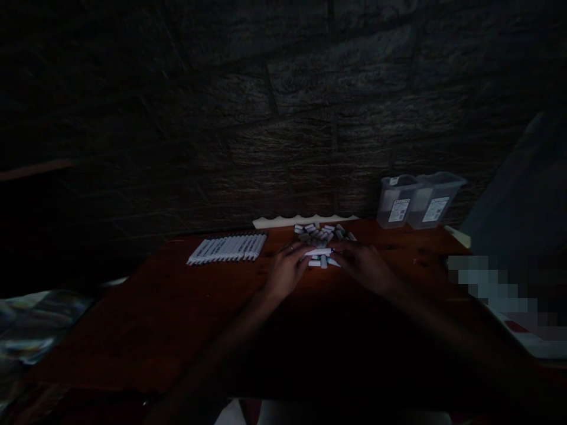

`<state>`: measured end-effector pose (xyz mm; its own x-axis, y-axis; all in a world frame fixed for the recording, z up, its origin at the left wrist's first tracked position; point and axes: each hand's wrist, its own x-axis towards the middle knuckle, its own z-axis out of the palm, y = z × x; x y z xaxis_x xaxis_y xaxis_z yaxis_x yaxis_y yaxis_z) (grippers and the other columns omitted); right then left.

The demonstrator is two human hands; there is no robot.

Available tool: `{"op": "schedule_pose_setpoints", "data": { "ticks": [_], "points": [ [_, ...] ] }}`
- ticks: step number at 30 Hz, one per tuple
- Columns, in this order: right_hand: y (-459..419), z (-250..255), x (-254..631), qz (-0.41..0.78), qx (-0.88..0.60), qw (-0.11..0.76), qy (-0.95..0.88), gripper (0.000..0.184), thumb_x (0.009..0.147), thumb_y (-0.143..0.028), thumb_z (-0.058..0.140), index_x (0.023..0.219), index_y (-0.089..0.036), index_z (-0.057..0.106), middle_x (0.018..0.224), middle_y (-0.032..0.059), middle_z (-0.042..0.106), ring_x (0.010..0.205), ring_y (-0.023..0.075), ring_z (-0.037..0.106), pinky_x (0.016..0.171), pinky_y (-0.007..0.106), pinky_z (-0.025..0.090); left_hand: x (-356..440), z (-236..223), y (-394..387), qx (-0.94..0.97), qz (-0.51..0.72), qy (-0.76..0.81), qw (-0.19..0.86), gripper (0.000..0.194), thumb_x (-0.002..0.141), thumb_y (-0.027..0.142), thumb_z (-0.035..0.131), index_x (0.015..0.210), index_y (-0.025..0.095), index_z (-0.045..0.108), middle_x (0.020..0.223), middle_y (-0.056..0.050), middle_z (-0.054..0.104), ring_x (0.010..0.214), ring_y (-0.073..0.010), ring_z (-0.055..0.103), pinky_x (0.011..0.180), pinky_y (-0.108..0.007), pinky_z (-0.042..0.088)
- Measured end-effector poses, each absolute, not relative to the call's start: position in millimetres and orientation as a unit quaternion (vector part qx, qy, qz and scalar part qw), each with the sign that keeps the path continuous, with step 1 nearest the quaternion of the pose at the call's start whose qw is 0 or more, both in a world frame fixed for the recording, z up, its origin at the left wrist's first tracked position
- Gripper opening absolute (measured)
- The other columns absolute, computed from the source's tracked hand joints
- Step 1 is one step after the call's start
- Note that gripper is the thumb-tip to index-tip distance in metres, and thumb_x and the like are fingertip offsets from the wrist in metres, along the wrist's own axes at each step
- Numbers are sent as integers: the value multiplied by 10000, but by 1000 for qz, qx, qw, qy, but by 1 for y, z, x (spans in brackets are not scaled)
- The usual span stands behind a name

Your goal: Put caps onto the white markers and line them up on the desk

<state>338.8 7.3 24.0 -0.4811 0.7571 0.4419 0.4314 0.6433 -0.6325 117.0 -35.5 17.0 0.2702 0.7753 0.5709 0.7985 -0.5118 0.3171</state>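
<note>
A white marker [319,251] with a dark end lies crosswise between my two hands above the table. My left hand [287,267] grips its left part, with the fingers closed over it. At the dark end, my right hand [364,264] has its fingertips pinched around the tip; dim light hides the exact grip. Beneath and behind the hands is a loose pile of short white pieces [325,236], some with green or dark ends, which look like marker caps. To the left, several white markers [228,247] lie side by side in a neat slanted row.
The brown wooden table [177,319] stands against a dark block wall [301,141]. Two clear plastic bins [432,200] with white labels stand at the back right. A wavy-edged white strip [301,222] runs along the wall. Shiny plastic wrapping [44,324] is at far left.
</note>
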Motion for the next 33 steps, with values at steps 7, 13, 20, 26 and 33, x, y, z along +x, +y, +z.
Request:
{"op": "schedule_pose_setpoints", "data": {
  "ticks": [7, 13, 20, 26, 33],
  "points": [
    [8, 23, 339, 224, -359, 364, -830, 228, 887, -254, 599, 1087, -222, 704, 989, 41, 758, 808, 187, 718, 744, 305, 553, 118, 17, -36, -796, -348, -495, 16, 252, 931, 214, 542, 1144, 237, 674, 1066, -57, 678, 1002, -198, 631, 883, -340, 502],
    [8, 22, 339, 222, -351, 368, -832, 214, 882, -234, 599, 1067, -219, 705, 981, 44, 758, 834, 194, 718, 742, 310, 555, 118, 18, -36, -796, -354, -490, 8, 253, 923, 204, 551, 1140, 239, 677, 1075, -55, 680, 1008, -198, 631, 893, -343, 501],
    [7, 23, 339, 230, -347, 369, -831, 216, 881, -224, 592, 1064, -216, 707, 971, 42, 761, 813, 186, 719, 734, 302, 552, 118, 18, -37, -798, -349, -491, 8, 265, 919, 185, 548, 1145, 240, 677, 1091, -55, 680, 1025, -204, 626, 905, -359, 502],
    [8, 21, 339, 232, -348, 365, -832, 222, 889, -248, 589, 1079, -218, 701, 935, 37, 762, 783, 179, 713, 716, 295, 540, 119, 19, -37, -794, -353, -495, 11, 253, 912, 182, 559, 1124, 232, 687, 1065, -59, 686, 989, -197, 636, 879, -339, 510],
    [8, 22, 339, 230, -349, 357, -835, 239, 893, -266, 583, 1097, -212, 696, 832, 30, 748, 699, 171, 690, 671, 291, 520, 119, 18, -37, -796, -350, -494, 16, 253, 910, 189, 563, 1123, 242, 688, 1088, -55, 683, 1011, -194, 637, 890, -340, 514]
  ]
}}
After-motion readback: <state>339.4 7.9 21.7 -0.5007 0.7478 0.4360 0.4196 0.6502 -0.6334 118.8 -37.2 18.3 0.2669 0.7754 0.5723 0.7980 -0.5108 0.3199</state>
